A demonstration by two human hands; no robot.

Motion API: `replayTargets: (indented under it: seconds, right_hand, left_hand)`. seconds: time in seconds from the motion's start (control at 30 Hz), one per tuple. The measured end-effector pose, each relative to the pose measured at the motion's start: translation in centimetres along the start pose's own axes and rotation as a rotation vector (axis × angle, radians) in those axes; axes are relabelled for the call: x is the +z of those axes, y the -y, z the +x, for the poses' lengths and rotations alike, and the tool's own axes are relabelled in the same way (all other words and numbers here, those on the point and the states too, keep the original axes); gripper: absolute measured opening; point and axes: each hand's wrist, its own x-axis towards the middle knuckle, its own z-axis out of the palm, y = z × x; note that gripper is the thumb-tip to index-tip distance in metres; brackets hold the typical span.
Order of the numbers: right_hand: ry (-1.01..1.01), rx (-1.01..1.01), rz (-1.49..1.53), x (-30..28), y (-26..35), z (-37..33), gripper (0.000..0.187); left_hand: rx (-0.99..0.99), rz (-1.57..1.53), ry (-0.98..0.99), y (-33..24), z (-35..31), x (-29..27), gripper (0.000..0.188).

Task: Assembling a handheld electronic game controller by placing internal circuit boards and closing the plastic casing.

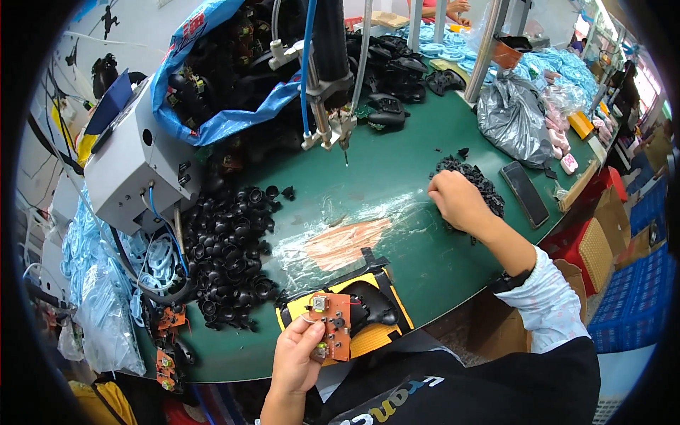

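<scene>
Left hand: nearest, at seven o'clock from the worn, tan patch (347,244) on the green surface (439,276); the left hand (299,353) is closed, thumb over the front, gripping a circuit board by its left edge.
Circuit board: the orange-brown circuit board (341,340) is at six o'clock from the patch, raised with its component side in view.
Yellow pad: under the board, the black-edged yellow pad (368,343) carries a black controller shell (377,304), partly covered by the board.
Spare boards: more orange boards (170,319) at eight o'clock.
Black caps: a broad heap of round black caps (227,262) at nine o'clock.
Right hand: at about two-thirty, the right hand (460,200) has its fingers curled in at a pile of small black parts (483,185); the fingertips are hidden, so I cannot tell if it holds one.
Phone: a dark phone (525,195) just beyond that pile, also at two-thirty.
Driver: a vertical screwdriver tip (346,157) at twelve.
Machine box: a grey box (134,159) at ten.
Bags: a grey plastic bag (513,117) at two, a blue-edged sack (248,117) of black parts at eleven.
Far end: black controllers (393,64) between twelve and one.
</scene>
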Motion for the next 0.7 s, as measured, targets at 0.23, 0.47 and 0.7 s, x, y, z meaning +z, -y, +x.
replayTargets:
  seconds: [0.23,0.47,0.7]
  right_hand:
    - [0.385,0.297,1.175,-4.9,6.7,-3.6,0.012]
    - [0.348,-0.068,1.140,-3.7,12.9,-5.9,0.006]
    - [0.357,0.305,1.528,-2.9,15.0,-6.8,0.019]
  left_hand:
    - [-0.034,-0.066,0.026,-0.1,0.9,0.5,0.027]
    - [-0.063,-0.081,0.044,-0.6,1.0,2.1,0.026]
    - [-0.015,-0.007,0.091,0.0,0.8,2.5,0.031]
